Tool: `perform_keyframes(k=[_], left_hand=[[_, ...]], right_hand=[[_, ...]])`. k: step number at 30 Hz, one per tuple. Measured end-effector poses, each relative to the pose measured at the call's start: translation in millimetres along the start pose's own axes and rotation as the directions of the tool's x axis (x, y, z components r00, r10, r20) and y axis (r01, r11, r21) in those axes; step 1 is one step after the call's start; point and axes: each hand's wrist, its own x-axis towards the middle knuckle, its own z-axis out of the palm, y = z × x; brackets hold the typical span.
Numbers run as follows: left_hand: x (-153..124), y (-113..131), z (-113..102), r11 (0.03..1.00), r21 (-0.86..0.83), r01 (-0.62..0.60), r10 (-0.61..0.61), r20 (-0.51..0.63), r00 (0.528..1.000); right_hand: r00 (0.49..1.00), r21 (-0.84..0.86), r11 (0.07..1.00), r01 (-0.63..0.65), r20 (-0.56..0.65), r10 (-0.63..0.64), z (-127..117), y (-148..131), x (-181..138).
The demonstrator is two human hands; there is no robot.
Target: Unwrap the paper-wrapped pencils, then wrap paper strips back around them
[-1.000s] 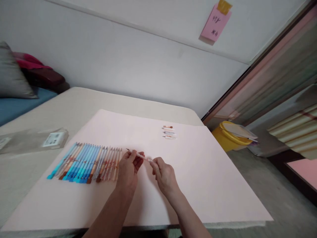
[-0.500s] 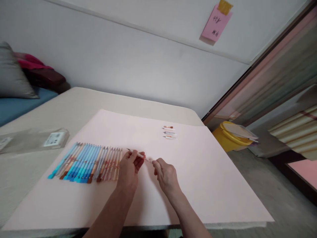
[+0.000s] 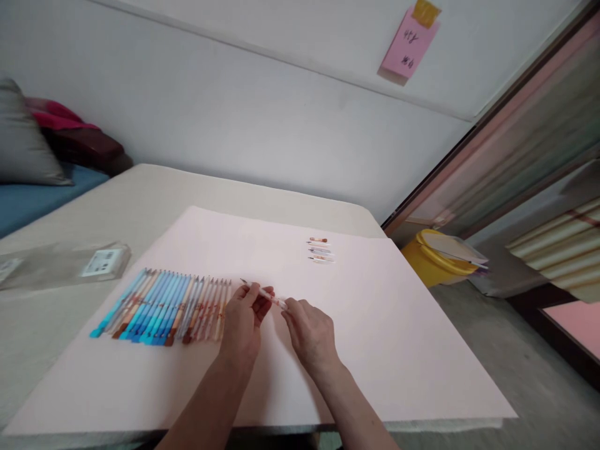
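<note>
White pen (image 3: 277, 301) slants over the pink sheet (image 3: 394, 350), beside the pen row (image 3: 164, 306); my left hand (image 3: 244, 314) pinches its front, seemingly for steadiness, my right hand (image 3: 310, 331) gripping its rear.

My fingers (image 3: 254, 291) are holding a smooth, plastic-looking pen (image 3: 278, 303); the pale sheet (image 3: 398, 350) is looking matt and smooth, the clear bag (image 3: 56, 267) is gleaming like thin plastic, and the grey cushion (image 3: 25, 144) is showing creased cloth.
</note>
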Motion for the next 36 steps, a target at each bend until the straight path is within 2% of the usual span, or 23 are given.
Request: perform_keyframes(k=[2,5,7,10,11,12,13,15,16,17,18,19,21,22,23,24,25,29,30,31,34,36], left_hand=[[-1.0,0.9,0.9,1.000,-0.004,0.009,-0.009,-0.002,1.000],[-1.9,1.8,1.9,1.000,-0.004,0.008,-0.008,-0.004,1.000],[-1.7,2.2,2.1,1.000,0.002,0.003,-0.003,-0.005,1.000],[-1.1,2.3,2.1,1.000,0.004,0.002,-0.002,-0.002,1.000],[-0.9,2.3,2.0,1.000,0.004,0.004,-0.004,0.000,1.000],[-0.8,2.2,1.9,1.000,0.004,0.007,-0.007,0.002,1.000],[-0.8,2.2,1.8,1.000,0.007,0.010,-0.010,0.002,1.000],[-0.9,2.0,1.6,1.000,0.015,0.012,-0.012,0.002,1.000],[-1.0,1.8,1.5,1.000,0.018,0.010,-0.010,0.003,1.000],[-1.0,1.6,1.4,1.000,0.020,0.006,-0.006,0.002,1.000],[-1.1,1.4,1.4,1.000,0.020,0.004,-0.004,0.002,1.000],[-1.1,1.3,1.3,1.000,0.018,0.003,-0.003,0.001,1.000],[-1.0,1.0,1.3,1.000,0.012,0.003,-0.003,-0.003,1.000],[-1.0,0.9,1.3,1.000,0.010,0.006,-0.006,-0.003,1.000],[-0.9,0.8,1.4,1.000,0.010,0.009,-0.009,-0.002,1.000],[-0.9,0.8,1.4,1.000,0.011,0.012,-0.012,0.002,1.000],[-0.9,0.8,1.4,1.000,0.012,0.016,-0.016,0.005,1.000],[-0.8,0.5,0.9,1.000,0.026,0.011,-0.012,0.008,1.000],[-0.6,0.3,0.7,1.000,0.030,0.010,-0.010,0.003,1.000],[-0.3,0.2,0.4,0.999,0.034,0.009,-0.009,-0.003,1.000],[1.1,0.6,-0.1,0.999,0.043,0.004,-0.004,-0.002,1.000],[1.7,1.9,-0.3,0.999,0.047,-0.009,0.009,0.007,1.000]], right_hand=[[1.000,-0.014,1.000,-0.013,0.011,0.013,2.2,0.2,-0.8],[0.994,0.080,0.992,-0.099,0.054,0.095,3.9,1.0,-1.4],[0.993,0.141,0.983,-0.114,0.038,0.110,2.9,0.2,-1.4],[0.985,0.351,0.921,-0.168,0.038,0.166,-0.8,-5.0,0.2],[0.970,0.481,0.843,-0.240,0.088,0.226,-2.0,-7.5,1.2],[0.941,0.616,0.713,-0.335,0.172,0.293,-3.0,-10.0,2.5],[0.893,0.722,0.534,-0.439,0.288,0.345,-3.7,-12.3,3.9],[0.772,0.779,0.158,-0.607,0.532,0.348,-4.6,-15.5,6.5],[0.727,0.759,0.041,-0.649,0.604,0.327,-4.7,-16.4,7.4],[0.710,0.749,-0.001,-0.663,0.629,0.318,-4.6,-16.8,7.7],[0.721,0.759,0.028,-0.650,0.605,0.336,-4.5,-16.9,7.5],[0.756,0.779,0.121,-0.615,0.538,0.374,-4.3,-16.8,6.8],[0.844,0.765,0.413,-0.495,0.310,0.438,-3.6,-16.5,4.3],[0.880,0.718,0.546,-0.431,0.203,0.429,-3.1,-16.3,3.0],[0.906,0.668,0.638,-0.383,0.139,0.400,-2.5,-16.0,1.9],[0.920,0.641,0.679,-0.357,0.116,0.374,-1.9,-15.6,1.3],[0.923,0.650,0.671,-0.358,0.138,0.359,-1.2,-15.0,1.2],[0.852,0.765,0.385,-0.517,0.413,0.323,1.6,-10.4,3.3],[0.844,0.765,0.364,-0.531,0.439,0.307,2.1,-9.6,3.5],[0.848,0.754,0.393,-0.527,0.439,0.296,2.4,-9.4,3.3],[0.885,0.644,0.608,-0.464,0.369,0.284,2.4,-13.4,1.0],[0.891,0.581,0.683,-0.442,0.371,0.261,2.0,-18.2,-0.4]])
